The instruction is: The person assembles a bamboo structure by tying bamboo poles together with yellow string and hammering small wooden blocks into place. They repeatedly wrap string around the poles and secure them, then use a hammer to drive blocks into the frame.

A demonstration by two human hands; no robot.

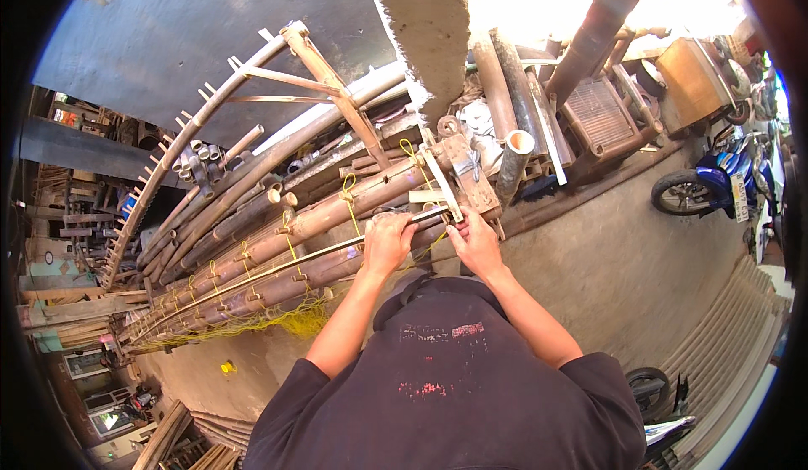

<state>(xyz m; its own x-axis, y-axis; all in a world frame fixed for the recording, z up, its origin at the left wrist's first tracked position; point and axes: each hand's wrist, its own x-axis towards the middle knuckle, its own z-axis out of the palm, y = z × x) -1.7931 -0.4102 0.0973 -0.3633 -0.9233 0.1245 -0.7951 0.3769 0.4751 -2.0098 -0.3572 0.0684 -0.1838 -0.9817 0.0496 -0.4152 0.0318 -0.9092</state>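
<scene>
My left hand (pixel 389 241) is closed round a long thin dark strip (pixel 324 254), which runs far off to the left above a bamboo frame. With bent fingers my right hand (pixel 475 241) pinches the near end of a short pale slat (pixel 441 184). That slat crosses the strip's right end and leans against a wooden end block (pixel 473 180). Beneath lie two thick bamboo poles, the upper pole (pixel 316 213) and the lower pole (pixel 316 275), with short pegs and loops of yellow string (pixel 350 205) along them. My right fingertips hide part of the joint.
Behind the frame, bamboo poles (pixel 244 217) are stacked below a curved pegged rack (pixel 198 121). Loose yellow netting (pixel 303 320) hangs at the frame's near side. A wooden chair (pixel 599 121) stands at the back right, and a blue motorcycle (pixel 720 180) further right. Corrugated sheets (pixel 728 348) lie nearer.
</scene>
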